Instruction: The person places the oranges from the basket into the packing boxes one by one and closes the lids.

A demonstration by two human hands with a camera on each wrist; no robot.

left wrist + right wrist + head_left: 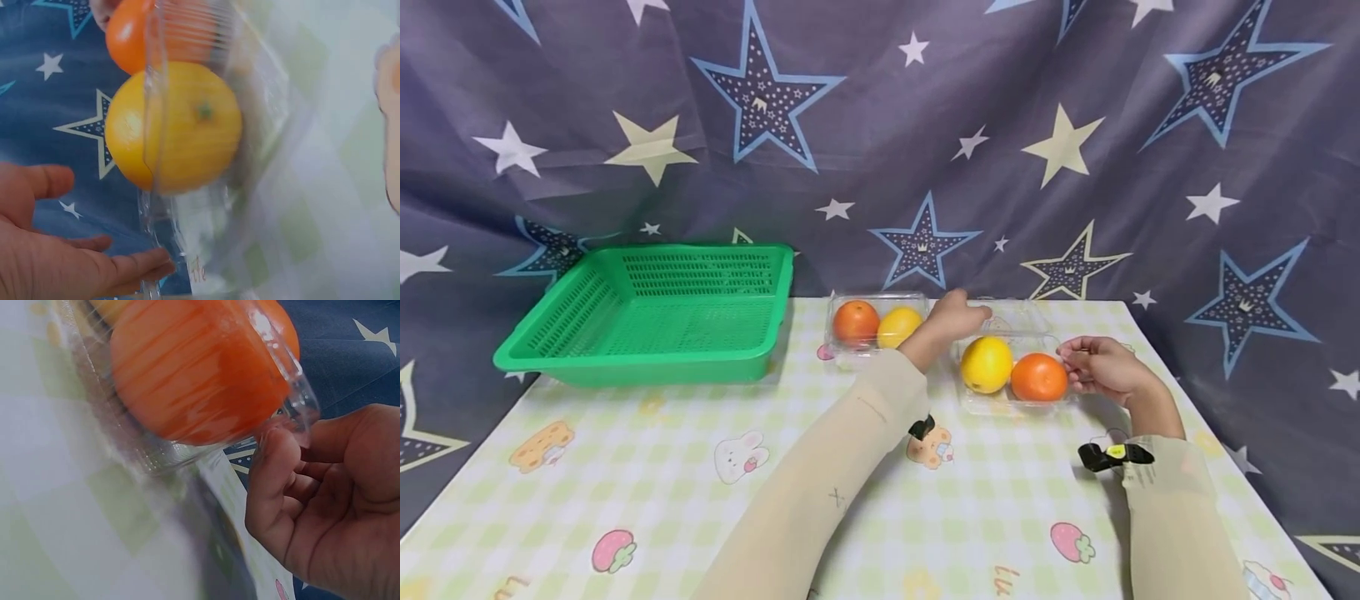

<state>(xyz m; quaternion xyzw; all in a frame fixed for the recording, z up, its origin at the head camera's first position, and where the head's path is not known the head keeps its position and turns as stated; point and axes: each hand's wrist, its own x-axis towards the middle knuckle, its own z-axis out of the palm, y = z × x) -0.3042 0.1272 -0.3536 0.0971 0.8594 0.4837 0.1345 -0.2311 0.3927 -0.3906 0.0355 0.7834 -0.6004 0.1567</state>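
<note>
A clear plastic clamshell box (pixel 977 407) stands with its lid (pixel 1018 315) folded back. It holds a round yellow fruit (pixel 987 365) and a smooth orange-coloured fruit (pixel 1041 377), both larger in the left wrist view, where the yellow fruit (pixel 175 128) shows a green stem spot. My right hand (pixel 1105 367) pinches the box's right rim between thumb and finger; the right wrist view shows this hand (pixel 331 494) at the rim. My left hand (pixel 953 317) reaches to the lid side, fingers (pixel 140 262) extended, fingertips at the clear plastic edge.
Left of the open box sits another clear box (pixel 880 297) with an orange-coloured fruit (pixel 856 322) and a yellow one (pixel 898 327). A green perforated basket (pixel 752 367) stands at the table's back left. A star-patterned curtain (pixel 880 125) hangs behind the checked tablecloth (pixel 662 483).
</note>
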